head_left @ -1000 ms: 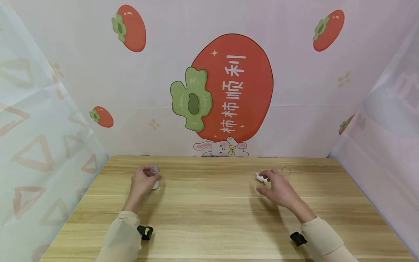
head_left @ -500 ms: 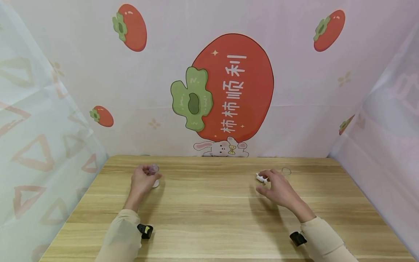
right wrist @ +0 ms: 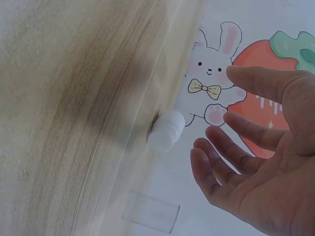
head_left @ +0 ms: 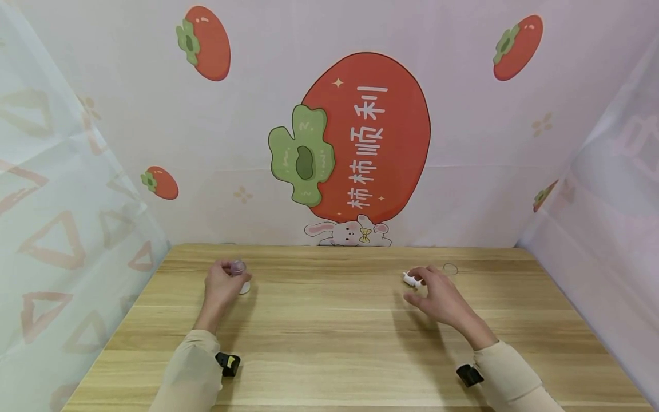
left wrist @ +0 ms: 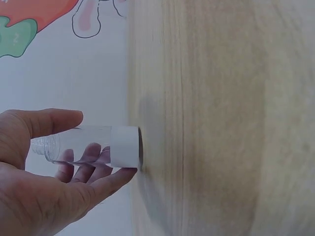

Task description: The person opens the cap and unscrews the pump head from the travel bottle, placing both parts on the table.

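My left hand (head_left: 221,284) holds a small clear bottle (left wrist: 86,142) with a white base, its thumb on one side and its fingers round the other. The bottle's threaded, uncapped neck points up, and its white base is at or just above the tabletop; I cannot tell whether they touch. My right hand (head_left: 437,294) hovers with loosely bent fingers over a small white bottle top (right wrist: 166,132) lying on the table, apart from it. In the right wrist view nothing lies between thumb and fingers.
A clear cylindrical cover (right wrist: 151,211) stands on the wooden table (head_left: 329,332), beyond the right hand near the back. Behind the table hangs a printed cloth (head_left: 247,114), with more cloth at both sides. Black wrist cameras (head_left: 228,364) sit at both forearms.
My left hand has shifted slightly left, and the bottle's clear upper part has tipped a little left with it. The right hand and the white top have stayed nearly still.
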`<state>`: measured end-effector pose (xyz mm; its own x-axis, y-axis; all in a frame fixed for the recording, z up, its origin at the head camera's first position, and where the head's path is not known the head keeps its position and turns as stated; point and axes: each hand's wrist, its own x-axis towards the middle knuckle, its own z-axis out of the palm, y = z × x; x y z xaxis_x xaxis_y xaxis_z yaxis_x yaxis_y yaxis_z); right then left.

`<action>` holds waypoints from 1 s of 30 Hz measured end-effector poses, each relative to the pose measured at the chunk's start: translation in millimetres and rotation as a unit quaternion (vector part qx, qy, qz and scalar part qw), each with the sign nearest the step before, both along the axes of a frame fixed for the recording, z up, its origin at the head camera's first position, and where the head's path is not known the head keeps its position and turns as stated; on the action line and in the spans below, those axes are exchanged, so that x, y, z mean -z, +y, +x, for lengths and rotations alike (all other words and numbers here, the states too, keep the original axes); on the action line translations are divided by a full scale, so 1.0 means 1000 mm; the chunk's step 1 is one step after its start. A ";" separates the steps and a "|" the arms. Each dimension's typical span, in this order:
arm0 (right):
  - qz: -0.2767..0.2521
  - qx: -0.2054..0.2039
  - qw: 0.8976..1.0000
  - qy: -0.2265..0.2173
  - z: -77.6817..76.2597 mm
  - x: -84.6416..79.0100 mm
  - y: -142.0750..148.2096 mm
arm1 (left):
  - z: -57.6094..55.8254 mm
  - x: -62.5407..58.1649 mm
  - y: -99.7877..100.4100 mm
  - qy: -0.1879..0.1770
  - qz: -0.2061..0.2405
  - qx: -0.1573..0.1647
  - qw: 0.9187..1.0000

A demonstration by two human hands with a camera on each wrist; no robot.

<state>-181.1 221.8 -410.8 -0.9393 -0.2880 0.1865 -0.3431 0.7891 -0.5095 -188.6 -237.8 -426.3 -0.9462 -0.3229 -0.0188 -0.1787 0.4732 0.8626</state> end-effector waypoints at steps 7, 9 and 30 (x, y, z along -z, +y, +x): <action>-0.001 0.000 1.000 0.000 0.001 0.000 0.000 | -0.001 0.002 -0.001 0.002 0.004 -0.010 1.000; -0.002 -0.001 1.000 0.002 0.001 0.001 0.000 | 0.000 0.003 -0.002 0.002 0.004 -0.007 1.000; -0.005 0.011 1.000 0.005 0.004 0.000 0.006 | 0.004 -0.006 -0.001 0.027 -0.006 0.012 1.000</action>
<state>-177.4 227.3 -411.0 -0.9433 -0.2656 0.1991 -0.3313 0.7919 -0.5130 -184.6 -239.3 -420.6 -0.9535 -0.2991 0.0365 -0.1200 0.4881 0.8645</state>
